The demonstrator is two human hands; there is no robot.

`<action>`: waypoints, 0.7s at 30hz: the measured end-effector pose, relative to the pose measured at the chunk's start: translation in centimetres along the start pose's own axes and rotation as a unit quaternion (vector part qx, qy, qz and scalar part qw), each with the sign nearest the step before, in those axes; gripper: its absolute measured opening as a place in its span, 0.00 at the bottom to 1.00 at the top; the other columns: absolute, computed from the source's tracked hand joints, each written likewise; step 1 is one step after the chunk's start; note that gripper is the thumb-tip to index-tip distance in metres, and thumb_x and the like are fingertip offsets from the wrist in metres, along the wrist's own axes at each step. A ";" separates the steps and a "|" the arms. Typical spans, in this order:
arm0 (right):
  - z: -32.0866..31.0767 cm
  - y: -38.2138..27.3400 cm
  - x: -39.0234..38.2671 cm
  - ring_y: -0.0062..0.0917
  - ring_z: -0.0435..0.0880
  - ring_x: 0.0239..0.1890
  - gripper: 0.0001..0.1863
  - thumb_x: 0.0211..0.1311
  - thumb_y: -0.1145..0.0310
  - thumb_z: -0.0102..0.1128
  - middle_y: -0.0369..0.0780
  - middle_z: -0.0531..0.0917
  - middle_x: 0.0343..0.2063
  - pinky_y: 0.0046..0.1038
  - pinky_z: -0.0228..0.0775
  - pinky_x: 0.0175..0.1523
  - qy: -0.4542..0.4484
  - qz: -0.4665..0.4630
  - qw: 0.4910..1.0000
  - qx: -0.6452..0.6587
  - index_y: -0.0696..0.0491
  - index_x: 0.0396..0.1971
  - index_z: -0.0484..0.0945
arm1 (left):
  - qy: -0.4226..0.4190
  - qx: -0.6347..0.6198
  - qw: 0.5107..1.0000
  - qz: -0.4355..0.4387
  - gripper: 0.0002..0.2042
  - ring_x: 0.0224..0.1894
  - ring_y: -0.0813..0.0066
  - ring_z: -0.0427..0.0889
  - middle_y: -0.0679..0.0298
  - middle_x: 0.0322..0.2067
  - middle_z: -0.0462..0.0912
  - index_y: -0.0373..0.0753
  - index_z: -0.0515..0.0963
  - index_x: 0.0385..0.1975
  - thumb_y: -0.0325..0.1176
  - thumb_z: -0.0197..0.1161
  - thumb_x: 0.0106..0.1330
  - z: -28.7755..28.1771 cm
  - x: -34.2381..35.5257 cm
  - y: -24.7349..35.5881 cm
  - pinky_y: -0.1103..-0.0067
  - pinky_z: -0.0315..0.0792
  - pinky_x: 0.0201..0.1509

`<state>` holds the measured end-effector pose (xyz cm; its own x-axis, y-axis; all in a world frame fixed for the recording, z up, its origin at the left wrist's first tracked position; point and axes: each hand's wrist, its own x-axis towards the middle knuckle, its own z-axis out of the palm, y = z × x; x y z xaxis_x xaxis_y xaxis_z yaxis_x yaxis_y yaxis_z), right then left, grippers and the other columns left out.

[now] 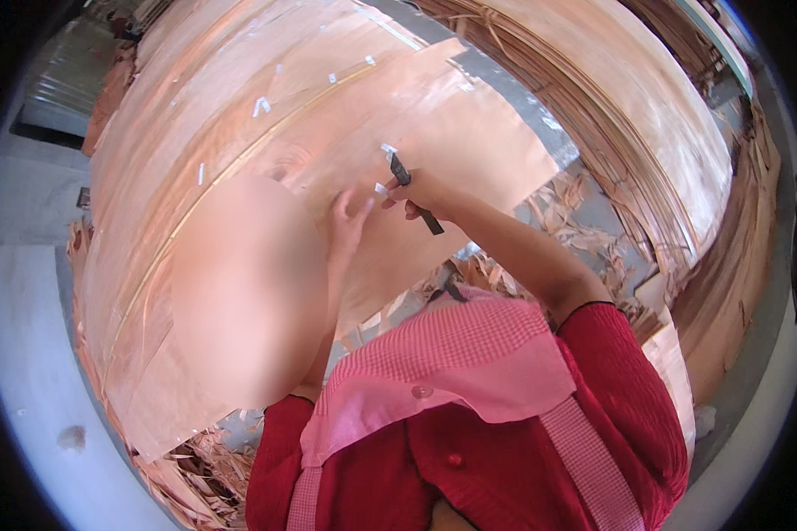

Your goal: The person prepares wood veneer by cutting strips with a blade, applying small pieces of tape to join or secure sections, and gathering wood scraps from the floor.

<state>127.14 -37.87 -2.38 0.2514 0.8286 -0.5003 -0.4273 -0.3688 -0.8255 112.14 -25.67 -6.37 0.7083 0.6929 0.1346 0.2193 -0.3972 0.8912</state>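
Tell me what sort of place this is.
Probably a wood veneer or plywood workshop. Large thin reddish-brown veneer sheets lie stacked across the work surface, splintered veneer scraps litter the grey floor, and the right hand holds a small dark blade tool over a sheet beside the left hand.

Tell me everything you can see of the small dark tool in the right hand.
The small dark tool is slim and blackish, seemingly a blade or cutter; its exact kind is unclear. The right hand grips its middle, so one end pokes out above the fingers and the other slants down toward the wrist. Its upper tip sits by a small white tape piece on the thin reddish-brown wood veneer sheet. The left hand lies flat on the veneer beside it, apparently not touching the tool.
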 end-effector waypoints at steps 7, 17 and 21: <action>-4.8 0.7 -5.6 0.13 0.62 0.14 0.14 0.58 0.69 0.52 0.44 0.80 0.30 0.19 0.62 0.22 0.008 0.000 0.990 0.138 0.56 0.43 0.71 | 0.024 -0.212 0.970 -0.112 0.08 0.20 0.83 0.72 0.67 0.17 0.77 0.30 0.79 0.25 0.30 0.61 0.54 10.4 0.2 4.4 0.85 0.66 0.24; -20.1 0.0 -3.9 0.18 0.67 0.15 0.20 0.51 0.70 0.53 0.40 0.73 0.24 0.24 0.67 0.20 0.260 0.021 0.959 -0.114 0.56 0.45 0.63 | 0.120 -0.312 0.927 -0.171 0.22 0.28 0.77 0.76 0.59 0.31 0.78 0.35 0.63 0.52 0.27 0.55 0.56 20.3 9.4 8.6 0.79 0.71 0.31; -26.1 -0.1 -0.7 0.47 0.78 0.30 0.23 0.54 0.69 0.43 0.58 0.77 0.30 0.44 0.68 0.33 0.243 -0.076 0.866 -0.431 0.58 0.51 0.59 | 0.069 0.096 0.992 0.040 0.34 0.58 0.55 0.60 0.51 0.54 0.64 0.29 0.39 0.60 0.25 0.49 0.56 28.0 13.5 7.7 0.67 0.51 0.62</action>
<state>149.64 -49.40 -8.77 0.6737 0.6964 -0.2474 0.3959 -0.6228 -0.6748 142.23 -36.22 -9.84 0.6329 0.7249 0.2719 0.2985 -0.5525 0.7783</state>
